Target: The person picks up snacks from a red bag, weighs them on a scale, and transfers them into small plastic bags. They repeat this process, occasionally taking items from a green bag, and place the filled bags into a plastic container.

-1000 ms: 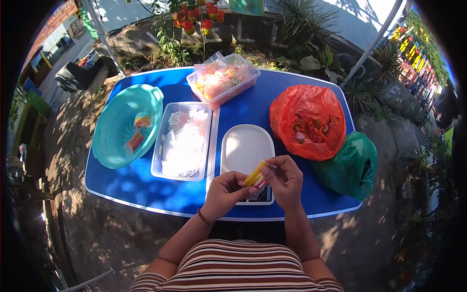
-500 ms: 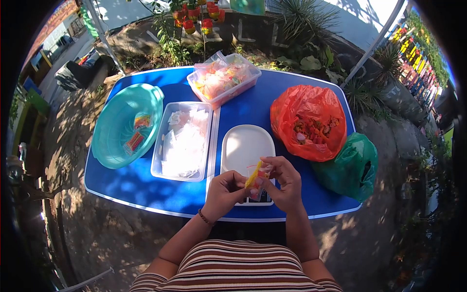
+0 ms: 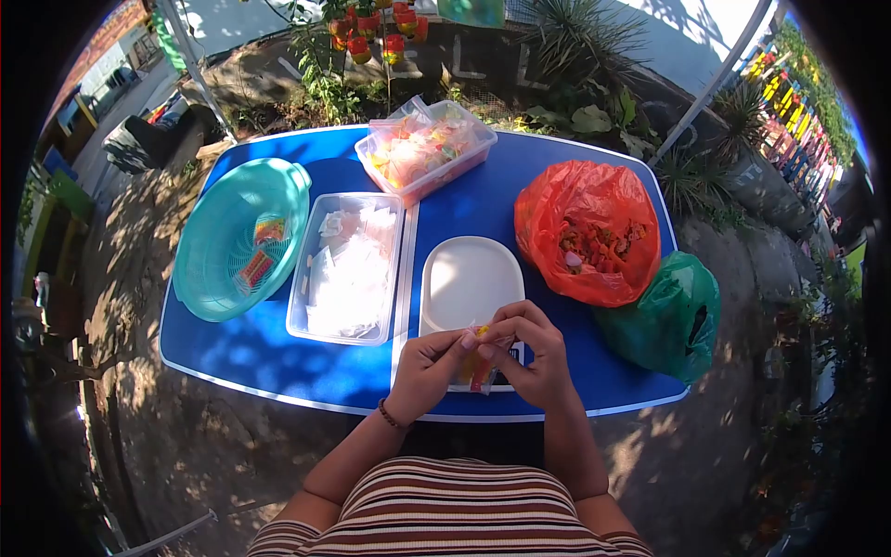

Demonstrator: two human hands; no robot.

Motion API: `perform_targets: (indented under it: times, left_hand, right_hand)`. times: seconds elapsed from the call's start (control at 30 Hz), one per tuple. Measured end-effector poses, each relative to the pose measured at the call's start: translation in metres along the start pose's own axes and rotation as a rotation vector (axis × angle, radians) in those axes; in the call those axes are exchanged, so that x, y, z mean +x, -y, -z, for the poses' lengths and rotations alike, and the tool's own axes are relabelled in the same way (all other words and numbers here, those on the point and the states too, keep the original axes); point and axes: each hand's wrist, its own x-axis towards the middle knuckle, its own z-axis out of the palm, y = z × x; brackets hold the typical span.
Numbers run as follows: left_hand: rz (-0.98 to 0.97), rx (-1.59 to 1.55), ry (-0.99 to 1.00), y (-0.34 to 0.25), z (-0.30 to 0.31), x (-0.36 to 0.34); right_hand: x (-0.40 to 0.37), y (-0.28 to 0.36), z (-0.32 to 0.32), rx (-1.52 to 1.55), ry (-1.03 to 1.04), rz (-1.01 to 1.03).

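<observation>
A small clear plastic packet (image 3: 479, 373) with red and yellow pieces inside hangs between my two hands, over the near end of the white scale (image 3: 471, 278). My left hand (image 3: 425, 376) pinches the packet's upper left edge between thumb and fingertips. At the upper right, the thumb and fingers of my right hand (image 3: 531, 355) close on the same edge. The fingers partly cover the packet's top and the scale's dark display.
On the blue table (image 3: 306, 376), a teal basket (image 3: 190, 278) holds a few filled packets. Beside it is a tub (image 3: 293, 311) of small clear bags. Behind stands a fuller tub (image 3: 445, 176) of wrapped pieces. Right are a red bag (image 3: 543, 223) of colourful pieces and a green bag (image 3: 650, 334).
The packet has turned from tilted to hanging upright. Both hands have drawn closer together, with their fingertips now meeting at its top edge.
</observation>
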Motion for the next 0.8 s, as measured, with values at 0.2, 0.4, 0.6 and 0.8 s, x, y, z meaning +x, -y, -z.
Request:
perform_targets:
  times: [0.2, 0.4, 0.6, 0.8]
  left_hand:
    - [0.015, -0.037, -0.015, -0.004, 0.000, 0.002]
    - [-0.003, -0.076, 0.012, -0.002, 0.001, 0.002]
    - [0.016, -0.032, -0.011, -0.004, 0.000, 0.001]
    - [-0.014, 0.021, -0.001, -0.001, -0.003, -0.002]
  right_hand:
    - [-0.001, -0.002, -0.002, 0.030, -0.010, -0.044]
    - [-0.002, -0.001, -0.005, 0.052, 0.000, -0.069]
    - [0.001, 0.008, 0.007, -0.083, 0.033, -0.063]
    - [-0.003, 0.001, 0.016, -0.060, 0.086, -0.108]
